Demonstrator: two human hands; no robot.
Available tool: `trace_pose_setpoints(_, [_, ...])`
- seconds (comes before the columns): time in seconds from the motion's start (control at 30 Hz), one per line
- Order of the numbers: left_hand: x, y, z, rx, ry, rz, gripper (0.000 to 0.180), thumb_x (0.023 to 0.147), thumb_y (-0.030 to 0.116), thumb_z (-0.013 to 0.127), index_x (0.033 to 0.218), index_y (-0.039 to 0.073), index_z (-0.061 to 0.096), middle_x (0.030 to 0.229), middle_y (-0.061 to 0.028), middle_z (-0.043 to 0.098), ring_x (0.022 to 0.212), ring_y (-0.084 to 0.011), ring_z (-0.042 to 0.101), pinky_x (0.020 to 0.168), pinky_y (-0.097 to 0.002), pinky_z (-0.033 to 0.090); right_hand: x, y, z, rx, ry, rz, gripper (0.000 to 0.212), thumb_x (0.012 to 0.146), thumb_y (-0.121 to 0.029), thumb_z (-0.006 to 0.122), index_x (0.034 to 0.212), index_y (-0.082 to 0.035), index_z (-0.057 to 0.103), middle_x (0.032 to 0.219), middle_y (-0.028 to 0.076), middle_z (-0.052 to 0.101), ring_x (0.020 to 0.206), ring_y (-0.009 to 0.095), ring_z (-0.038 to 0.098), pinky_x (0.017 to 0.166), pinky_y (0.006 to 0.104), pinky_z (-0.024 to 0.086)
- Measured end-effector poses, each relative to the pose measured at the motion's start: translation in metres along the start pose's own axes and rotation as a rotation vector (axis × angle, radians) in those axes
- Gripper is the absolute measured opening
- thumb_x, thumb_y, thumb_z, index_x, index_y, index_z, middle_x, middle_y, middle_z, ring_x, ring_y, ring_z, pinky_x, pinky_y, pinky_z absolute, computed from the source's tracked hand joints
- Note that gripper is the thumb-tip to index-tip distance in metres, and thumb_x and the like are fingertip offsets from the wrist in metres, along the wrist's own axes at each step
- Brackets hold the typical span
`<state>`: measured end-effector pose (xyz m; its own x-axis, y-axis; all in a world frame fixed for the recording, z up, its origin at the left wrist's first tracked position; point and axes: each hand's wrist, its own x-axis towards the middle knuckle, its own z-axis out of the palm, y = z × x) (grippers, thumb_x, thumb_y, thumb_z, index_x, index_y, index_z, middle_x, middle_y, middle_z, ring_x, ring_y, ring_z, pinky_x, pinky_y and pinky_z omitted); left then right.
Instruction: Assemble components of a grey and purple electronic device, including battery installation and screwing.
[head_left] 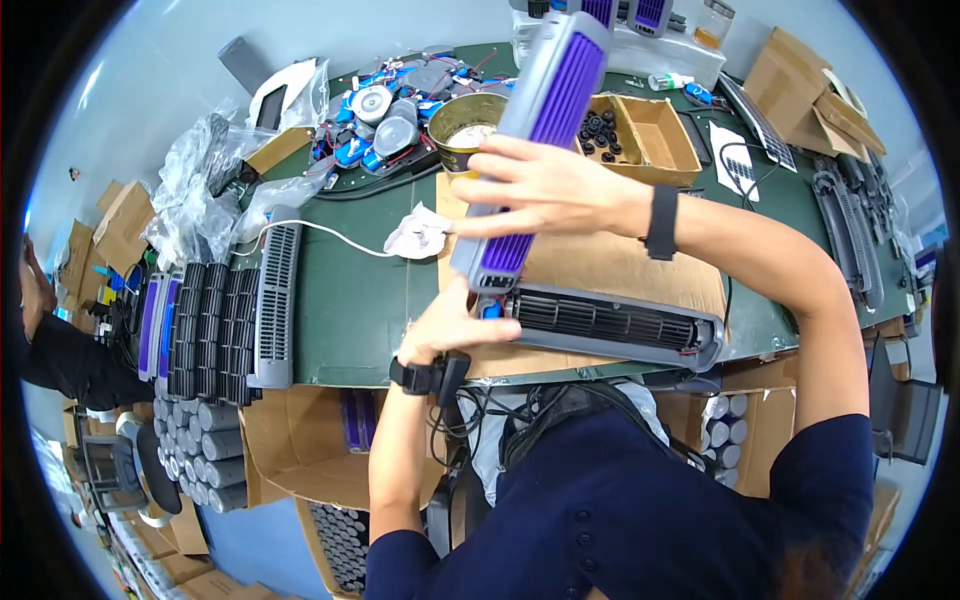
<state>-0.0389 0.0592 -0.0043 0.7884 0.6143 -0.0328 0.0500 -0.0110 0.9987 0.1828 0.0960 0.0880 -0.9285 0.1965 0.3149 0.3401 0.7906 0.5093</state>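
Observation:
My right hand (540,185) is wrapped across a long grey fan cover with a purple slatted grille (560,95), its fingers slightly blurred. The cover stands steeply tilted, its lower end at the left end of an opened grey fan housing (630,330). Inside that housing lies a long black fan roller (605,318), with a small blue part (491,309) at its left end. My left hand (450,325) grips the housing's left end, thumb over the blue part; its other fingers are partly hidden beside the cover. Under the housing is flat cardboard (590,262).
Behind are a round tin (462,108), a cardboard box of black knobs (655,140) and a pile of small motors with blue parts (385,115). Black rollers (212,330) and a grey grille shell (277,310) line the left. An open carton (300,440) stands below the table edge.

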Motion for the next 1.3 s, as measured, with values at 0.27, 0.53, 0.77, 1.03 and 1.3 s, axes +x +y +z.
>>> trace_pose_setpoints(0.27, [-0.005, -0.021, 0.019, 0.162, 0.222, 0.276, 0.116, 0.055, 0.016, 0.089, 0.149, -0.002, 0.024, 0.134, -0.0169, 0.051, 0.124, -0.0250, 0.050, 0.108, -0.0349, 0.035, -0.023, 0.017, -0.030, 0.313, -0.665, 0.318, 0.086, 0.046, -0.013, 0.079, 0.128, -0.012, 0.053, 0.110, 0.014, 0.050, 0.094, 0.033, 0.058, 0.082, 0.0410, 0.047])
trace_pose_setpoints(0.53, [-0.006, -0.018, 0.027, -0.063, 0.388, 0.185, 0.104, 0.059, 0.017, 0.091, 0.146, 0.001, 0.034, 0.121, -0.0133, 0.060, 0.107, -0.0184, 0.059, 0.098, -0.0342, 0.045, -0.038, 0.015, -0.054, 0.784, -0.719, 0.417, 0.085, 0.048, -0.018, 0.073, 0.130, -0.004, 0.054, 0.106, 0.019, 0.056, 0.096, 0.037, 0.059, 0.083, 0.0437, 0.049])
trace_pose_setpoints(0.77, [-0.005, -0.011, 0.033, -0.167, 0.529, 0.244, 0.104, 0.059, 0.018, 0.093, 0.142, -0.008, 0.036, 0.126, -0.0156, 0.057, 0.109, -0.0179, 0.059, 0.094, -0.0301, 0.049, -0.052, -0.009, -0.028, 1.365, -0.441, 0.677, 0.091, 0.061, -0.030, 0.086, 0.140, -0.005, 0.047, 0.122, 0.014, 0.056, 0.113, 0.025, 0.053, 0.101, 0.0353, 0.040])
trace_pose_setpoints(1.03, [-0.006, 0.013, 0.045, -0.347, 0.593, 0.325, 0.103, 0.059, 0.006, 0.092, 0.141, -0.012, 0.033, 0.132, -0.0196, 0.052, 0.117, -0.0203, 0.055, 0.100, -0.0338, 0.047, -0.052, -0.021, -0.038, 1.142, -0.341, 0.602, 0.097, 0.065, -0.045, 0.083, 0.144, -0.007, 0.042, 0.110, 0.014, 0.054, 0.103, 0.027, 0.053, 0.095, 0.0375, 0.041])
trace_pose_setpoints(1.3, [-0.010, 0.023, 0.044, -0.384, 0.590, 0.392, 0.099, 0.060, 0.003, 0.090, 0.141, -0.011, 0.035, 0.133, -0.0201, 0.051, 0.117, -0.0215, 0.056, 0.101, -0.0343, 0.047, -0.044, -0.022, -0.049, 1.384, -0.361, 0.762, 0.104, 0.062, -0.035, 0.089, 0.147, -0.007, 0.036, 0.130, 0.012, 0.048, 0.119, 0.024, 0.048, 0.099, 0.0362, 0.040])
